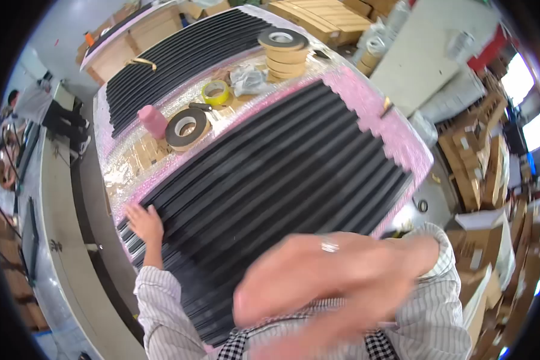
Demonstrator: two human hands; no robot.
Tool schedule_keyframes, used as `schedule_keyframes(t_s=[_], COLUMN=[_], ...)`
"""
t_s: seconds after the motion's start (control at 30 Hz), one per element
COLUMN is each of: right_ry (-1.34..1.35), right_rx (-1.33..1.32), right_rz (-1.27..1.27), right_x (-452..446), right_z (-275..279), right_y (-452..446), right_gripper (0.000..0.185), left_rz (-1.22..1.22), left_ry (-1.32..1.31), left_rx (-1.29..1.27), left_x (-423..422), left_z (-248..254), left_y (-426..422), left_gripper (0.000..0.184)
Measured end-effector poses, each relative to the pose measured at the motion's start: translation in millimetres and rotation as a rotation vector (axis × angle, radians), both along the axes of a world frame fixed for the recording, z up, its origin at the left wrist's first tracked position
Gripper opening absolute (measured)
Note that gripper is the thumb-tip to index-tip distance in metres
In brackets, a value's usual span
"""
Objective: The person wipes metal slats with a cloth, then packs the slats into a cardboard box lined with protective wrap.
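Long black strips [270, 162] lie side by side on a table covered in pink bubble wrap [411, 141]. My left hand [144, 223] rests with fingers stretched out at the left ends of the strips. Close to the camera, my right hand [336, 270] hangs over the near strips, smeared by motion. Its fingers cannot be told apart, and whether it holds anything is unclear. Beyond the strips are a large roll of black-faced tape [201, 135], a yellow tape roll [215, 93] and a pink roll [153, 122].
More black strips [180, 63] lie along the table's far side. A stack of tape rolls [286, 57] stands near a crumpled clear plastic bag [249, 79]. Cardboard [480, 240] crowds the right. At far left, a person [51, 111] stands by another workbench [60, 222].
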State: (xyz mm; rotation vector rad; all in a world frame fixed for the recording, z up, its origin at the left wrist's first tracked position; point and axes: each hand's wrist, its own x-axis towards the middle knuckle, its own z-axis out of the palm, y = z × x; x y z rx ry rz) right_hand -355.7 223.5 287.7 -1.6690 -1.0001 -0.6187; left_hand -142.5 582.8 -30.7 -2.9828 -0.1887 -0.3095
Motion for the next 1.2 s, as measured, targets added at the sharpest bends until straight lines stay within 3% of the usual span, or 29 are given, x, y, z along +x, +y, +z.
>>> schedule_keyframes(t_s=[0.03,0.1,0.17,0.23,0.27,0.37,0.4,0.63,0.87,1.13,1.2], right_ry=[-0.074,-0.209,-0.314,-0.382,-0.407,-0.433,-0.430,-0.471,-0.757,-0.741,-0.864], right_rx=[0.071,0.155,0.188,0.202,0.202,0.179,0.173,0.167,0.194,0.187,0.176], right_rz=[0.041,0.094,0.114,0.109,0.106,0.076,0.064,0.046,0.012,0.043,0.068], right_x=[-24,-67,-105,-138,-154,-197,-208,-279,-341,-351,-351], right_z=[20,51,74,93,101,117,119,119,117,108,113], right_y=[10,21,27,31,32,34,32,3,-4,-13,-13], right_gripper=[0.033,0.033,0.033,0.034,0.034,0.034,0.035,0.037,0.039,0.042,0.042], left_rz=[-0.074,-0.645,-0.892,-1.423,-1.581,-2.225,-2.316,-2.457,-2.619,-2.854,-2.844], left_ry=[0.019,-0.194,0.036,0.005,0.011,-0.036,0.035,0.488,0.864,1.124,1.109], left_rx=[-0.059,-0.701,-1.189,-1.078,-1.151,-1.653,-1.735,-1.964,-1.950,-2.028,-1.991], left_x=[-11,-31,-98,-163,-197,-260,-274,-333,-352,-367,-360], left_z=[14,42,183,300,337,393,400,414,441,450,449], left_y=[-15,-40,-108,-130,-132,-164,-165,-190,-198,-196,-195], left_gripper=[0.051,0.046,0.036,0.021,0.013,0.005,0.005,0.009,0.017,0.027,0.028])
